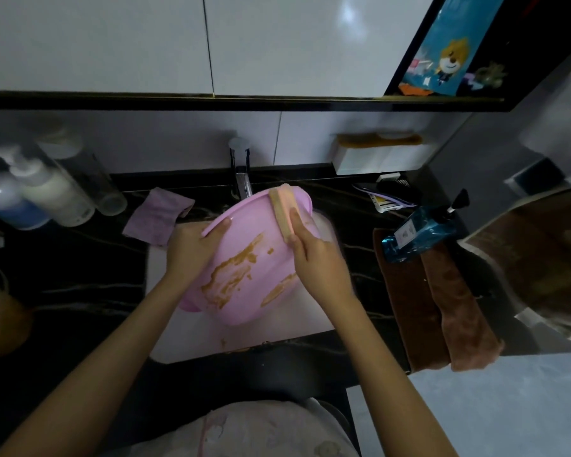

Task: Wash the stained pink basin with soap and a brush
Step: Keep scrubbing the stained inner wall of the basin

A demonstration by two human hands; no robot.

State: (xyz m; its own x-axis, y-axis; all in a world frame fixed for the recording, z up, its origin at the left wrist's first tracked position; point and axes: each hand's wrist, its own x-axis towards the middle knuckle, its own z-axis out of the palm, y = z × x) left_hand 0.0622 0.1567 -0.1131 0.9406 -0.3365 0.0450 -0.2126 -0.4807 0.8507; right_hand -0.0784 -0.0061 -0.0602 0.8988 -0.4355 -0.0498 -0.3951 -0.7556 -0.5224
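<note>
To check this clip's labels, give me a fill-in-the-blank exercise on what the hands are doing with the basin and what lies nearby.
1. The right hand holds a ___ against the pink basin.
2. The left hand has its grip on the basin's ___.
3. The basin is held tilted over the white ___.
4. The blue pump bottle lies on a brown towel at the person's ___ side.

Missing words: brush; rim; sink; right.

You can read no text here: the white label on the blue plastic pump bottle (422, 232) is blurred, and the blue cartoon-bear poster (449, 51) shows no legible words.
</note>
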